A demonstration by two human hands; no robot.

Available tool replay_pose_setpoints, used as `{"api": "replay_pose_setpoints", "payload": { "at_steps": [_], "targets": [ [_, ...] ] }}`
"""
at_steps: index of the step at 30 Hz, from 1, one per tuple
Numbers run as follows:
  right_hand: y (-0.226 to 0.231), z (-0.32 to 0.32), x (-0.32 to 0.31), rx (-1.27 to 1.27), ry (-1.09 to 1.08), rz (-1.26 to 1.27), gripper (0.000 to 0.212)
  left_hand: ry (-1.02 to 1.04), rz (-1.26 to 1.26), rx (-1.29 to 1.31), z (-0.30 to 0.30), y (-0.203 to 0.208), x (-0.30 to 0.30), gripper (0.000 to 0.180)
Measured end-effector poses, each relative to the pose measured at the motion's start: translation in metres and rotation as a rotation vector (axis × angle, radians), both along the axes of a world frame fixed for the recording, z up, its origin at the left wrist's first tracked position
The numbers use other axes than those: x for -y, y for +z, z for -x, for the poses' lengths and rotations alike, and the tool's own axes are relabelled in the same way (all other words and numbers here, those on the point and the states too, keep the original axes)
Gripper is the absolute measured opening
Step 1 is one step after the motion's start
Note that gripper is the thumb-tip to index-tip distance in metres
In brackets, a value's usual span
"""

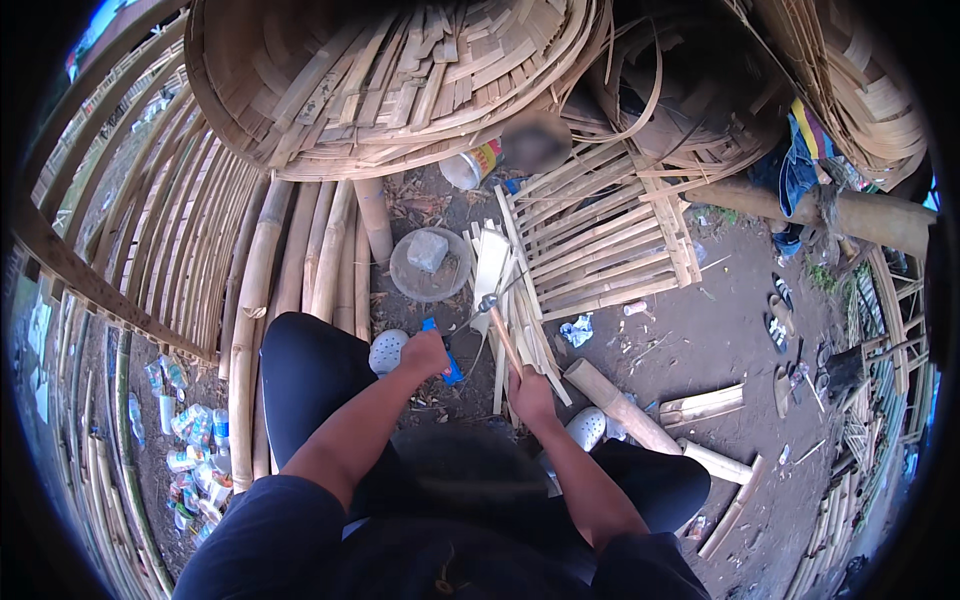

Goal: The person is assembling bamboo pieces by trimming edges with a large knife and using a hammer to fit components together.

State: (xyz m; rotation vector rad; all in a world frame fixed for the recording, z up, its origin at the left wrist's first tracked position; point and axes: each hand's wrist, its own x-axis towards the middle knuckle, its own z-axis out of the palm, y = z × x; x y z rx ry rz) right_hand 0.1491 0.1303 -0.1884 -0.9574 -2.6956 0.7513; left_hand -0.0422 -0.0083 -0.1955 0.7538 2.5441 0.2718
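My left hand [425, 352] is closed on a flat blue packet [451, 368], just above a white clog with holes [387, 352] on my foot. My right hand [531, 394] is wrapped round the wooden handle of a hammer [503, 335]. The hammer's metal head points away from me, over a loose stack of split bamboo strips [491, 262]. Beyond the strips, a slatted bamboo panel [600, 240] lies on the ground. Left of them stands a round, see-through basin [400, 280] with a pale grey block [427, 250] in it.
Large woven bamboo baskets [420, 110] hang over the far side. Thick bamboo poles [262, 270] and a slatted frame [150, 230] line the left. Plastic bottles and cups [195, 430] lie beyond them. Cut bamboo pieces [625, 408] and sandals [780, 315] are at right.
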Motion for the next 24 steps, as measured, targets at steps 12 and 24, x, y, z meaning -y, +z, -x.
{"api": "replay_pose_setpoints", "payload": {
  "at_steps": [12,24],
  "targets": [
    [0.021,-0.005,-0.003,-0.137,-0.009,0.037,0.037,0.009,-0.059,-0.012,-0.009,0.007,-0.01,0.043],
    [-0.016,-0.016,0.006,0.229,-0.059,0.078,0.038,-0.038,-0.027,0.113,-0.004,0.012,-0.007,0.045]
  ]
}}
